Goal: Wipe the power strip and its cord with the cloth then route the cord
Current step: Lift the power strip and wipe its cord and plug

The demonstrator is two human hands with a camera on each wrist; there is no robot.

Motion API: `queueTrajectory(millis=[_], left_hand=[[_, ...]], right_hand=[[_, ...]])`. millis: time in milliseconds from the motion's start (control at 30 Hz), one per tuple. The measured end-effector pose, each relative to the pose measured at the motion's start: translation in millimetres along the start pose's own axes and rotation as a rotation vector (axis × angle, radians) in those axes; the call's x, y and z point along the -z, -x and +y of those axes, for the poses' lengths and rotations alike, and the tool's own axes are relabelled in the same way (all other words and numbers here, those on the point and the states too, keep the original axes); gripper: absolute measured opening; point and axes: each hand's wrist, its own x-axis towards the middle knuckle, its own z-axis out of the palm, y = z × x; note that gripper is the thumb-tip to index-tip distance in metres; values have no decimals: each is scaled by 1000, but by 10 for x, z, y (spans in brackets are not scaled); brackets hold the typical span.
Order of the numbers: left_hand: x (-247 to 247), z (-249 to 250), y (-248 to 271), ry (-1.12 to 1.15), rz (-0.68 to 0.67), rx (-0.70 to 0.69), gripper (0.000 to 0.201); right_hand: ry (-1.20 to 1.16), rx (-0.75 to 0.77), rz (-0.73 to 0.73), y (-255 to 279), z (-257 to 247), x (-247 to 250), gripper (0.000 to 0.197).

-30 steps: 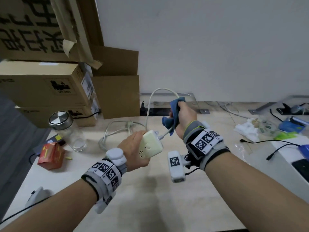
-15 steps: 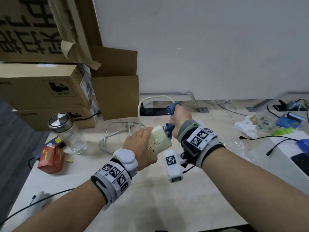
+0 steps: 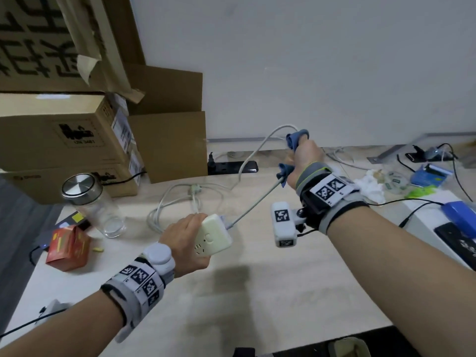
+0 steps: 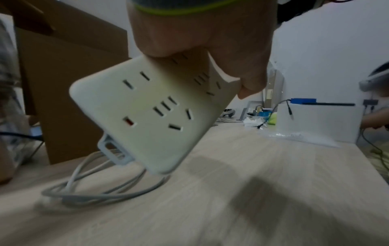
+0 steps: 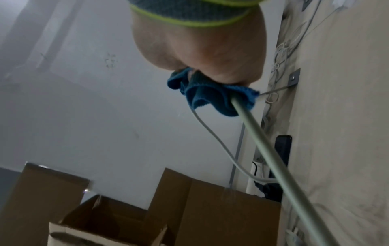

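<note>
My left hand (image 3: 188, 237) grips a cream-white power strip (image 3: 213, 238) above the desk; the left wrist view shows its socket face (image 4: 151, 106) tilted. Its grey cord (image 3: 253, 204) runs taut up and to the right into my right hand (image 3: 305, 157). That hand is closed round a blue cloth (image 3: 296, 139) wrapped about the cord (image 5: 258, 131); cloth ends (image 5: 210, 96) stick out above and below the fist. Past the fist the cord arcs over and drops to a loose coil (image 3: 180, 199) on the desk behind the strip.
Cardboard boxes (image 3: 64, 140) stack at the back left. A glass jar with a metal lid (image 3: 90, 202) and a small red box (image 3: 68, 249) stand on the left. A black power bar (image 3: 233, 167) lies by the wall. Crumpled tissue (image 3: 371, 184), cables and blue items crowd the right.
My right hand has slid with the cloth up and to the right along the cord, away from the strip. The left hand has lowered slightly, and the cord between them is now taut.
</note>
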Motion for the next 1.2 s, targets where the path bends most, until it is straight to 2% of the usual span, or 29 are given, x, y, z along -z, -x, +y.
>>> queueTrajectory(millis=[133, 233, 300, 400, 500, 633, 733, 1000, 1200], left_hand=[[-45, -41, -11, 113, 28, 109, 79], [-50, 91, -88, 172, 26, 121, 80], [-50, 247, -204, 197, 15, 118, 83], [-48, 469, -325, 201, -31, 134, 84], [-65, 570, -302, 151, -33, 127, 71], [-115, 510, -264, 49, -40, 43, 67], [-176, 396, -245, 2, -54, 10, 65], [-443, 394, -166, -61, -205, 68, 73], [-581, 419, -71, -179, -307, 50, 70]], right_hand=[[-50, -53, 10, -54, 358, -70, 58], [-177, -186, -20, 34, 649, -166, 45], [-229, -242, -34, 180, 852, -247, 51], [-158, -246, 9, 291, 999, -310, 43], [-1, -215, 18, 277, 939, -248, 47], [122, -218, -23, 153, 850, -151, 40], [143, -235, 42, 104, 793, -100, 39], [136, -202, 70, -71, 678, 67, 37], [191, -184, -23, -266, 468, 309, 31]])
